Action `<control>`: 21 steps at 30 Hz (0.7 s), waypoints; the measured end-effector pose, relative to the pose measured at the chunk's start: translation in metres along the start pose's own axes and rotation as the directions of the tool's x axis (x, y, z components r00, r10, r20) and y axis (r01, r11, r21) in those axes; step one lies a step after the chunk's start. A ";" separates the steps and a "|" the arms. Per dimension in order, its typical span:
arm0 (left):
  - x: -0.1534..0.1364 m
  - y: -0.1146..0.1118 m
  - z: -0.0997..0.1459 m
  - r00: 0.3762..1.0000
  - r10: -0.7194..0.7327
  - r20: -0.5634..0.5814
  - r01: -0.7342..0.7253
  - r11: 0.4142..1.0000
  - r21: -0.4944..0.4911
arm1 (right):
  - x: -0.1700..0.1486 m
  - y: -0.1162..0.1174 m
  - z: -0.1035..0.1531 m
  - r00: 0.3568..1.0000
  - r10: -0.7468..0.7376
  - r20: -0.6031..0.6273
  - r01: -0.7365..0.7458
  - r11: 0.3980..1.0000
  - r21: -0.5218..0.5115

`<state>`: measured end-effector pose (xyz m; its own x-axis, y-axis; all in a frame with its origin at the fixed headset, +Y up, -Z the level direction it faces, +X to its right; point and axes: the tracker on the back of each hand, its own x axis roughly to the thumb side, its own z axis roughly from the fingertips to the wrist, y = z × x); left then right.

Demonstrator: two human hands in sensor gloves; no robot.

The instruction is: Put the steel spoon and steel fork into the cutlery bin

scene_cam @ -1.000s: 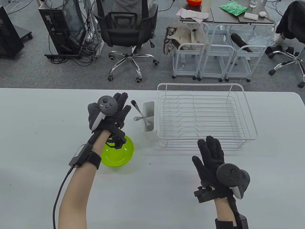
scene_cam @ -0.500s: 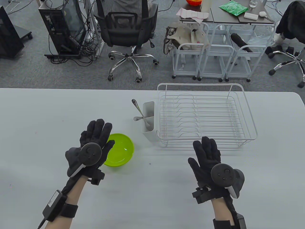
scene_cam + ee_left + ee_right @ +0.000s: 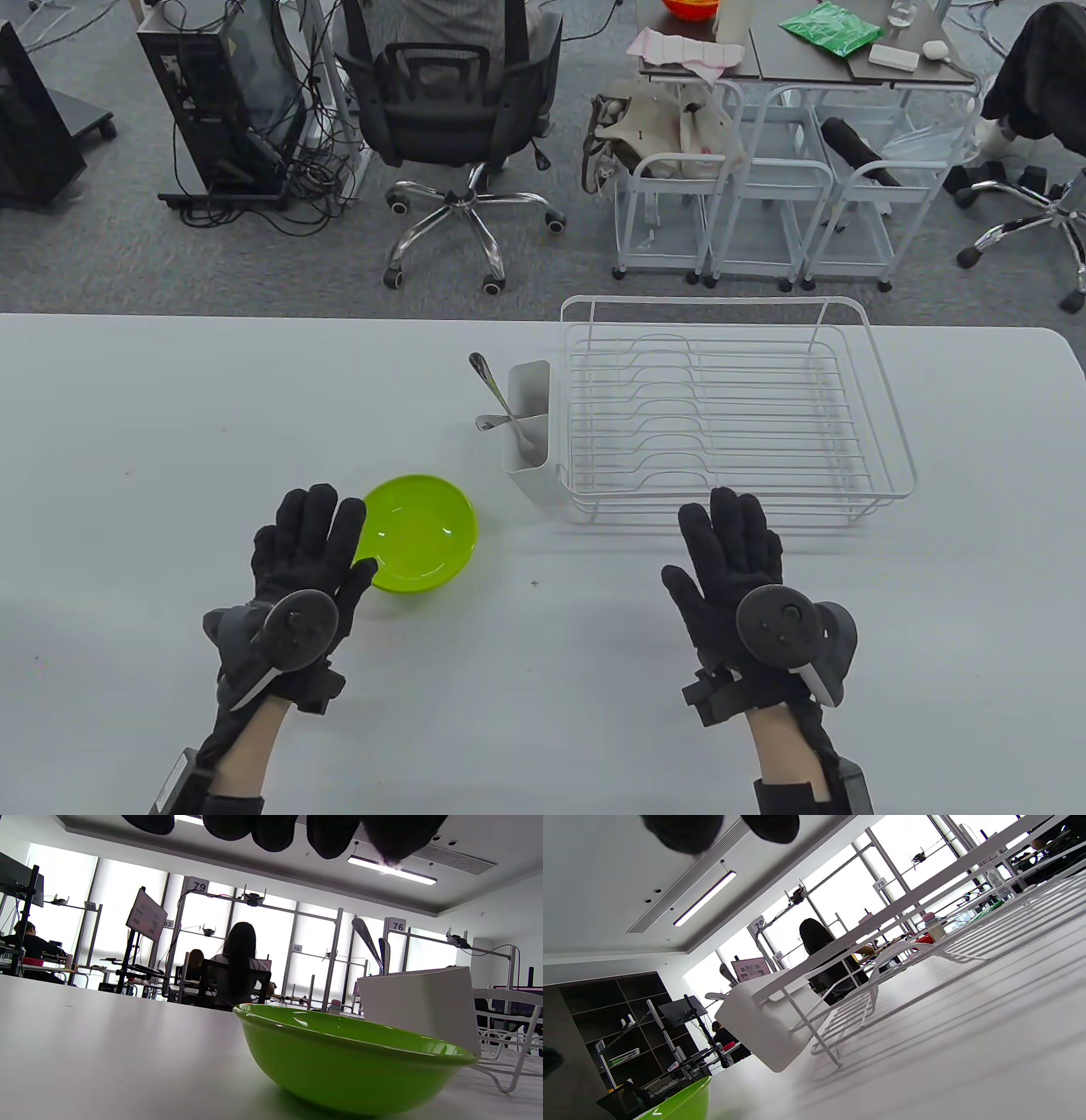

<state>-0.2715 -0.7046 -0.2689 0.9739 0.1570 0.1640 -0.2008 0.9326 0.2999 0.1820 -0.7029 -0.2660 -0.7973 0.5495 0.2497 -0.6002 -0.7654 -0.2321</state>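
The white cutlery bin (image 3: 529, 429) hangs on the left side of the white wire dish rack (image 3: 730, 407). Two steel handles stick out of its near compartment: one long handle (image 3: 490, 384) leaning far-left and a shorter one (image 3: 492, 420) pointing left. I cannot tell which is the spoon and which the fork. In the left wrist view the bin (image 3: 418, 1007) shows with both handles (image 3: 367, 942) above it. My left hand (image 3: 307, 543) lies flat and empty beside the green bowl. My right hand (image 3: 730, 543) lies flat and empty in front of the rack.
A green bowl (image 3: 422, 533) stands on the grey table (image 3: 170, 424) left of the bin; it fills the left wrist view (image 3: 348, 1060). The rack's near edge is just beyond my right fingertips. Chairs and carts stand behind the table.
My left hand has pulled back from beside the bin to the near side of the green bowl and lies flat. My right hand has shifted slightly left. The cutlery in the bin has not moved.
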 end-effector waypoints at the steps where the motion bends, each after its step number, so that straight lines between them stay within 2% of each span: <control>1: 0.000 0.001 -0.001 1.000 -0.005 0.003 0.005 1.000 0.013 | 0.000 0.000 0.000 1.000 0.004 0.000 -0.004 1.000 0.000; 21: -0.006 -0.002 -0.004 1.000 0.010 -0.009 -0.010 1.000 -0.012 | 0.004 0.006 0.000 1.000 0.017 0.015 -0.017 0.999 0.027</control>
<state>-0.2766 -0.7067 -0.2741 0.9728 0.1693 0.1581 -0.2093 0.9349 0.2866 0.1752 -0.7048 -0.2663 -0.8061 0.5316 0.2600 -0.5846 -0.7836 -0.2104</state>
